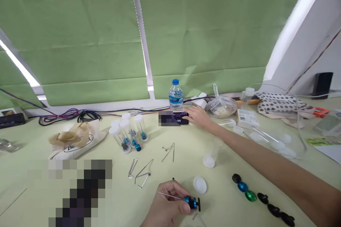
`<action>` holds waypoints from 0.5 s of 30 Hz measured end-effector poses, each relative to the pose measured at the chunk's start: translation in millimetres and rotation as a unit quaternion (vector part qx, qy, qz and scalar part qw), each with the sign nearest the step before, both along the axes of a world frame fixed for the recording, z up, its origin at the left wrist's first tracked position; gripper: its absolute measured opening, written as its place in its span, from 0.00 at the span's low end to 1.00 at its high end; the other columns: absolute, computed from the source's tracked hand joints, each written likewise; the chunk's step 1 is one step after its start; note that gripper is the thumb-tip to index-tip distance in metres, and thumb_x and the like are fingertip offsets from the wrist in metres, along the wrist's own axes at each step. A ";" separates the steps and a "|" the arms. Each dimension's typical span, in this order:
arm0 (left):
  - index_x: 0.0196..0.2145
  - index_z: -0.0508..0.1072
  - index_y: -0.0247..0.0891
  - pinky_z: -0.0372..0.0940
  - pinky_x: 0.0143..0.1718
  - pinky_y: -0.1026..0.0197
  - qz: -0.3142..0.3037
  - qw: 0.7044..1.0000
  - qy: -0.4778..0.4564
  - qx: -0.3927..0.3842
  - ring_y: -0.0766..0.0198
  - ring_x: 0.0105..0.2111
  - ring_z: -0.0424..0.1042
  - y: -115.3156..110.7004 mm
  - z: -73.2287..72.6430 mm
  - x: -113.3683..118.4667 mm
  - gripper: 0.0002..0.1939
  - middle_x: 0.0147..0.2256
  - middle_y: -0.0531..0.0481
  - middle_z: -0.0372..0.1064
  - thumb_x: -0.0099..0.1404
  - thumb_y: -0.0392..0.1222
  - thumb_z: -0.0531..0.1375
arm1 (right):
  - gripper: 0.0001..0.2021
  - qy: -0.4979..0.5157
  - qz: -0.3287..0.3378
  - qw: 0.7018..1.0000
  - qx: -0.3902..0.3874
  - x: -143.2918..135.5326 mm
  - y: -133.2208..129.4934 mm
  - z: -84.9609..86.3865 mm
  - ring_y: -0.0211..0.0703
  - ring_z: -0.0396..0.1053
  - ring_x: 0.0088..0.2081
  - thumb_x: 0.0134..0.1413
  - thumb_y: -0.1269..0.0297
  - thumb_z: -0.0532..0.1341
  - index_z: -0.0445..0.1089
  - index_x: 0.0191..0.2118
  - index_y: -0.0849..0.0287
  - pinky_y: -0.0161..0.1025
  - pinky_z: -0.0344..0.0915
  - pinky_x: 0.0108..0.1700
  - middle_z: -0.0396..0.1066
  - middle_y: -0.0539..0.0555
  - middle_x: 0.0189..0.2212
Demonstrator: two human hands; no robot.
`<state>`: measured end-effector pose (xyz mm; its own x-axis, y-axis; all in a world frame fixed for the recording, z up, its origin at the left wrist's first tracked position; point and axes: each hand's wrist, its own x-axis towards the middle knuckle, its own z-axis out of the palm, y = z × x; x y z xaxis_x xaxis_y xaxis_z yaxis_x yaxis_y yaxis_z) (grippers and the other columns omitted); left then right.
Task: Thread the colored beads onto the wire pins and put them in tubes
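My left hand (173, 200) is closed near the front edge, pinching a small blue-and-black metal part (190, 202) with a thin metal rod sticking out to the left. My right hand (197, 116) stretches to the back, fingers extended at the right end of a phone (182, 118) with a lit screen; whether they touch it I cannot tell. A round white cap (200, 184) lies just beyond the held part. Several bent metal hex keys (144, 173) are spread to the left, and another (199, 220) lies below the left hand.
Clear tubes with white caps (125, 133) stand at left beside a cloth pouch (77, 140). A water bottle (176, 95) stands behind the phone. Blue (242, 186), green (250, 195) and black round parts form a row at right. A clear tube (213, 152) stands under my right forearm.
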<state>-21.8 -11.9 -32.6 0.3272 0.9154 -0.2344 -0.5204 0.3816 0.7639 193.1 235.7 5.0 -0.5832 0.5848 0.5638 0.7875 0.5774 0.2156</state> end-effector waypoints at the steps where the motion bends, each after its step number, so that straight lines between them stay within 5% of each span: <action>1: 0.20 0.76 0.32 0.63 0.22 0.67 0.001 1.000 0.000 -0.001 0.67 0.19 0.71 0.0 0.4 0.1 0.17 0.20 0.48 0.76 0.31 0.38 0.77 | 0.14 0.001 -0.002 1.000 0.000 -0.9 -1.8 -0.7 0.47 0.71 0.45 0.62 0.63 0.59 0.66 0.52 0.60 0.50 0.70 0.45 0.68 0.57 0.50; 15: 0.20 0.76 0.32 0.62 0.22 0.68 0.006 1.000 0.003 -0.003 0.69 0.18 0.69 0.1 3.9 0.4 0.18 0.19 0.49 0.75 0.30 0.40 0.77 | 0.14 0.020 -0.030 0.999 -0.023 -6.3 -1.7 0.7 0.47 0.71 0.45 0.62 0.63 0.59 0.66 0.52 0.60 0.49 0.70 0.44 0.69 0.57 0.50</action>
<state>-21.4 -11.7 -28.7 0.3155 0.9175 -0.2421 -0.5205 0.3807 0.7643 186.9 234.0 5.7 -0.5232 0.6442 0.5579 0.8287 0.5374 0.1567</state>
